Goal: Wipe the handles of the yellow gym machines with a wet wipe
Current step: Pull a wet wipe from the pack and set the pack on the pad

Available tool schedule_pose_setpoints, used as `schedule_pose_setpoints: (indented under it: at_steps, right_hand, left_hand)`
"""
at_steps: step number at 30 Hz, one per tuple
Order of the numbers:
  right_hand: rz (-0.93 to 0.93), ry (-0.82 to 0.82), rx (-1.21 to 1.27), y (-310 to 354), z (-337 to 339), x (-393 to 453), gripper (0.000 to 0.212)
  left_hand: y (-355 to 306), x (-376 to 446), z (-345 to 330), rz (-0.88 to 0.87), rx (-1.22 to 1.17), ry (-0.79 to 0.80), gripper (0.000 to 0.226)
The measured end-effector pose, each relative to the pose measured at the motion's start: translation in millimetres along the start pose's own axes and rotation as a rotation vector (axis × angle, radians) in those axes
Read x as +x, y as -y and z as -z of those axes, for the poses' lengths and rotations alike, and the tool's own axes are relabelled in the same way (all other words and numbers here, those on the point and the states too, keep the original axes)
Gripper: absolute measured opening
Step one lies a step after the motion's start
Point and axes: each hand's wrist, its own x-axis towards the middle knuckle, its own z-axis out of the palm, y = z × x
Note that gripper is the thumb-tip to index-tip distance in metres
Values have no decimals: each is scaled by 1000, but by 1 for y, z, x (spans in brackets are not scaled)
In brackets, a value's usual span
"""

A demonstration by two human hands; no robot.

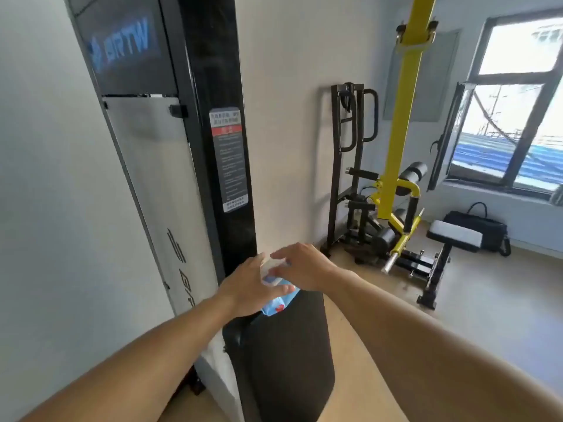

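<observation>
Both hands are on the wet-wipe pack [275,295], which rests on the top end of a black padded bench [283,354] beside the tall black machine column [219,147]: our left hand [249,289] is clamped around the pack, while our right hand [300,268] hovers over its top with fingers loosely spread, seemingly at the opening. We judge we are at the first step, drawing out a wipe, and no wipe is free yet. Next we need to pinch one sheet, pull it clear, then carry it to the handles of the yellow machine [399,141], well apart across the room.
</observation>
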Motion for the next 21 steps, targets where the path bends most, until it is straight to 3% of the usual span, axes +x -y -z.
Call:
schedule_pose_setpoints:
  at_steps: [5,9,11,15,19,21]
  right_hand:
    - [64,145,-168,4,-3,13,48]
    - [186,322,-437,5,5,27,51]
    - [216,368,-465,3,8,33,51]
    - [282,348,-438,-4,3,43,47]
    - [156,319,-145,-12,5,47,47]
    - [153,242,-149,-11,15,47,41]
  left_hand:
    - [0,-4,-21,95,-39,-93,81]
    - [9,3,-25,163,-73,-63,106]
    - [6,3,-26,173,-66,-49,97]
    - [5,4,-30,162,-21,-102,78]
    - [6,0,-36,188,-103,-193,68]
    - [6,-1,-36,223,-116,-243,71]
